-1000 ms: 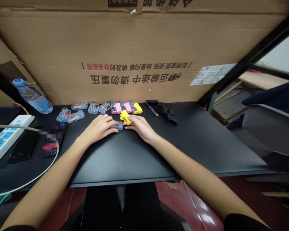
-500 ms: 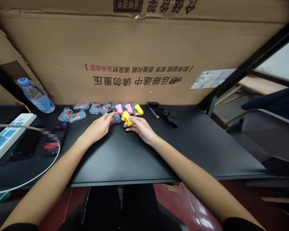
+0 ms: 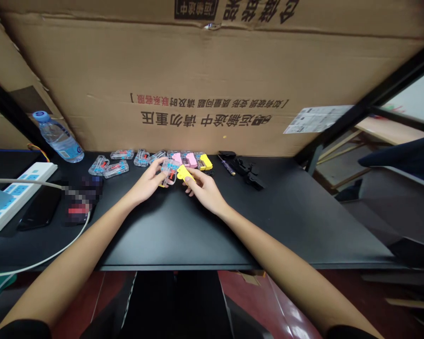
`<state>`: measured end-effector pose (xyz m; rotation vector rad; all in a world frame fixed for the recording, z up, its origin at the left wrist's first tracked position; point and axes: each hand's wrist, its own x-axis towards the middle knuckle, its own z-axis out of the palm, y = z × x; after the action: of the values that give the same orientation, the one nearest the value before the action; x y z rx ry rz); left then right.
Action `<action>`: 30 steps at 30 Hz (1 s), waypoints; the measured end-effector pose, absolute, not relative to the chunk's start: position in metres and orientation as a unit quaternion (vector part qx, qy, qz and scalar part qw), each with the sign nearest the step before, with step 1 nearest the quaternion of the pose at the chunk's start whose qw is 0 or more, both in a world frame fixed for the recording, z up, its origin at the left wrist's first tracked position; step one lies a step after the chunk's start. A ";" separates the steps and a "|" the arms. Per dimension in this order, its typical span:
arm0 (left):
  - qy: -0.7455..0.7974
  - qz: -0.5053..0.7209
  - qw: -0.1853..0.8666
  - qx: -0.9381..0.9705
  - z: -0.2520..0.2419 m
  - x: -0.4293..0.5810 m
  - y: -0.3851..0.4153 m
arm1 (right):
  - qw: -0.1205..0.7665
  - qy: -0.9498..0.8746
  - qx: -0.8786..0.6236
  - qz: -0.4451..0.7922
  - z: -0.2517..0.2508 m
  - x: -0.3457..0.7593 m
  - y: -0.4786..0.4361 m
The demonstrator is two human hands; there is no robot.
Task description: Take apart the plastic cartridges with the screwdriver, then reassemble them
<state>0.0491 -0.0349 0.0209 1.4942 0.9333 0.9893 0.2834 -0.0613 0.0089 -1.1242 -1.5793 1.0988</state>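
My left hand is closed on a clear plastic case with red and blue parts inside, lifted off the table. My right hand pinches a yellow plastic piece by its lower end. The two things meet or nearly meet; I cannot tell if they touch. Just behind them stand similar clear units, two with pink pieces and one with a yellow piece. To the left lie several more clear cases with red and blue parts.
A screwdriver and tangled black straps lie to the right on the black table. At left are a water bottle, a white power strip, a black phone and a white cable. Cardboard walls the back.
My left hand has taken hold of the clear case and raised it from the table. My right hand has turned the yellow piece and holds it beside the case.
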 end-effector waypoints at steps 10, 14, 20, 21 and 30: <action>0.376 0.393 0.573 0.613 0.020 0.062 -0.047 | 0.423 -0.700 -0.419 0.395 0.014 0.285 -0.067; 0.374 0.385 0.554 0.636 0.020 0.065 -0.051 | 0.422 -0.711 -0.424 0.369 0.014 0.285 -0.069; 0.368 0.403 0.537 0.644 0.020 0.069 -0.056 | 0.423 -0.713 -0.413 0.377 0.013 0.283 -0.070; 0.368 0.403 0.538 0.642 0.020 0.070 -0.056 | 0.423 -0.714 -0.413 0.375 0.013 0.283 -0.070; 0.348 0.403 0.569 0.626 0.018 0.069 -0.054 | 0.421 -0.735 -0.404 0.346 0.015 0.278 -0.075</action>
<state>0.0690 -0.0544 0.0183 1.4705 0.8168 0.9465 0.2782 -0.0749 0.0151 -1.0112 -1.8400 0.8668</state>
